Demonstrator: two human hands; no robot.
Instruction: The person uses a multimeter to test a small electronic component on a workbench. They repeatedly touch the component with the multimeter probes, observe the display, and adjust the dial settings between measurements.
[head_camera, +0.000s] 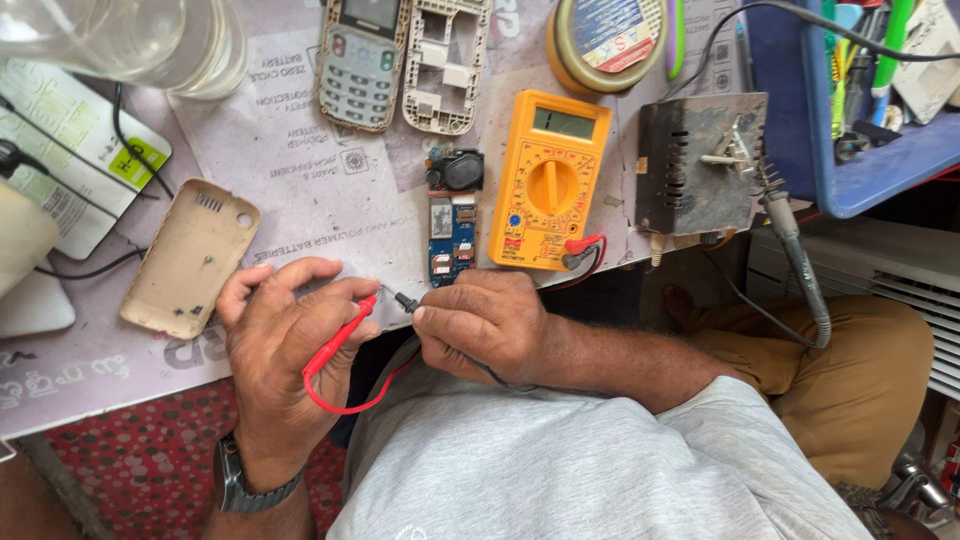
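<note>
Seen from above at a cluttered repair bench: the left hand (285, 335) pinches a slim red plastic test probe (340, 338) between thumb and curled fingers, its thin red lead (345, 405) looping down toward the lap. The right hand (485, 320) closes tight around a black probe (406, 301), only the stubby tip showing past the thumb. The 2 metal tips sit just beside each other, near the bench's front edge; whether they touch cannot be told.

Directly behind the hands lies a bare blue circuit board (451, 235), narrow & rectangular, w/ a round black part at its top end. Just right of it rests a boxy yellow multimeter (548, 180) w/ round dial & grey display, red & black plugs in its lower corner. At left, a beige plastic phone back cover (190, 255), rounded corners, lies inner side up. Further back: a keypad phone front (362, 62) & a hollow frame (445, 65). A worn printed paper sheet (320, 190) covers the bench. At right, a rusty, scuffed metal box (700, 165).
</note>
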